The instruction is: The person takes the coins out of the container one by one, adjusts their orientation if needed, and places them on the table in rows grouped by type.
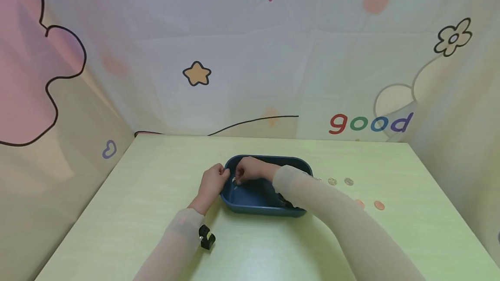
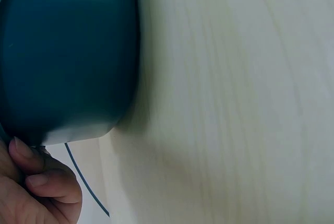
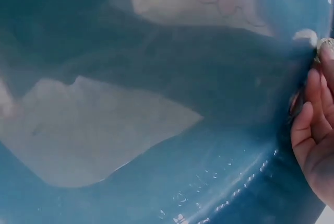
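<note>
A dark blue oval-cornered basin (image 1: 261,210) stands on the table. My left hand (image 1: 212,182) grips its left rim, thumb on the inner side; in the left wrist view the fingers (image 2: 57,185) curl by the basin's corner. My right hand (image 1: 250,170) reaches inside, low at the left end. Between its thumb and fingertips it pinches a small shiny coin (image 3: 325,43), partly hidden by the fingers. The inside of the basin (image 3: 229,88) is glossy and full of reflections, with bubbles or droplets along one edge.
Right of the basin lie silver-looking coins (image 1: 349,181) and copper-coloured coins (image 1: 379,205), some partly behind the right sleeve (image 1: 312,196). A black wrist camera (image 1: 207,237) is on the left sleeve. Printed cloth (image 1: 242,55) hangs behind the pale wooden table (image 1: 117,229).
</note>
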Tool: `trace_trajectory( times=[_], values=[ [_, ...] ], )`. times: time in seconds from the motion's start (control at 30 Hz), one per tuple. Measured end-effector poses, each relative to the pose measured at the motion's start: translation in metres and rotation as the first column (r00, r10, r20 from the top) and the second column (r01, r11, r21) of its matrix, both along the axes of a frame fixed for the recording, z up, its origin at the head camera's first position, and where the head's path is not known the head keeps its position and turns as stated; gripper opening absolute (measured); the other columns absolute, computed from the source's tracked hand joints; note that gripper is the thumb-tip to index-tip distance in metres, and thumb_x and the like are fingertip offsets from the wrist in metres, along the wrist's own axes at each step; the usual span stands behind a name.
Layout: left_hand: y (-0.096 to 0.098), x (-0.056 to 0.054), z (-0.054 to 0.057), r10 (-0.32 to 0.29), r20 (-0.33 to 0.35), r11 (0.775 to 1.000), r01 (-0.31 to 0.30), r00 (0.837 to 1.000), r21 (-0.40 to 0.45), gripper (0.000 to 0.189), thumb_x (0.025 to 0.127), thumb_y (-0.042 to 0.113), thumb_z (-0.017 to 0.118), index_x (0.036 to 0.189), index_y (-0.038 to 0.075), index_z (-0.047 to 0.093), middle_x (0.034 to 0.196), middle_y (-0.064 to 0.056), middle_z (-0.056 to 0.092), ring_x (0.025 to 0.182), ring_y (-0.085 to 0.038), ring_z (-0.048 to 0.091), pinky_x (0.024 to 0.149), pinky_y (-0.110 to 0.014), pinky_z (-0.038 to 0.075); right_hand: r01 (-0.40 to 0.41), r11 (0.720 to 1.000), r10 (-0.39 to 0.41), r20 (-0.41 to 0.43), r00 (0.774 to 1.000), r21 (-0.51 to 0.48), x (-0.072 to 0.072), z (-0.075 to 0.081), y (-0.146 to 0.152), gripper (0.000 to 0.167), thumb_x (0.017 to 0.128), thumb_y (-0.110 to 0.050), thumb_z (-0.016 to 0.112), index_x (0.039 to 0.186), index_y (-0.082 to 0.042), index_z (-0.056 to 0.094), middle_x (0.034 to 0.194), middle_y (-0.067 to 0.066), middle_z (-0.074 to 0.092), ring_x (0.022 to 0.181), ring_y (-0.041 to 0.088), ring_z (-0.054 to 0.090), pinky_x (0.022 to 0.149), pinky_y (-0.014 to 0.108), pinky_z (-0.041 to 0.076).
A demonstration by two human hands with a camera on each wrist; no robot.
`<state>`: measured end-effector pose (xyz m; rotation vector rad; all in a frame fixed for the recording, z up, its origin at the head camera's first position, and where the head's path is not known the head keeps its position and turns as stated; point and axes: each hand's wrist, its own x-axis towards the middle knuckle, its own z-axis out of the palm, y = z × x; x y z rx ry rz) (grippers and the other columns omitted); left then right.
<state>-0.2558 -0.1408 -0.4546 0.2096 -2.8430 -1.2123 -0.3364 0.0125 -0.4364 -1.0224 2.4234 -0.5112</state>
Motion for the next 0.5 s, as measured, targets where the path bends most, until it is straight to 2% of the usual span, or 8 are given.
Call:
trace_trajectory(
  times=[0.23, 0.5],
  values=[
    [0.002, -0.001, 0.0, -0.007, -0.016, 1.0, 0.007, 1.0, -0.01, 0.028, 0.099, 0.02, 0.057, 0.076, 0.01, 0.045, 0.068, 0.0, 0.043, 0.065, -0.017, 0.046, 0.057, -0.025, 0.032, -0.005, 0.999, 0.007, 0.07, 0.998, -0.033, -0.007, 0.017, 0.013, 0.016, 0.096, -0.011, 0.069, 0.103, 0.0, 0.078, 0.092, 0.012, 0.078, 0.073, 0.007, 0.068, 0.073, 0.021, 0.055],
    [0.002, 0.0, 0.0, 0.002, -0.023, 1.0, -0.003, 1.0, -0.016, 0.029, 0.099, 0.02, 0.057, 0.075, 0.01, 0.045, 0.069, -0.001, 0.046, 0.066, -0.017, 0.048, 0.058, -0.024, 0.032, 0.071, 0.995, -0.059, 0.163, 0.985, -0.069, -0.005, 0.048, 0.034, 0.017, 0.096, -0.015, 0.07, 0.104, -0.002, 0.078, 0.093, 0.009, 0.079, 0.076, 0.006, 0.069, 0.081, 0.031, 0.06]
  ],
)
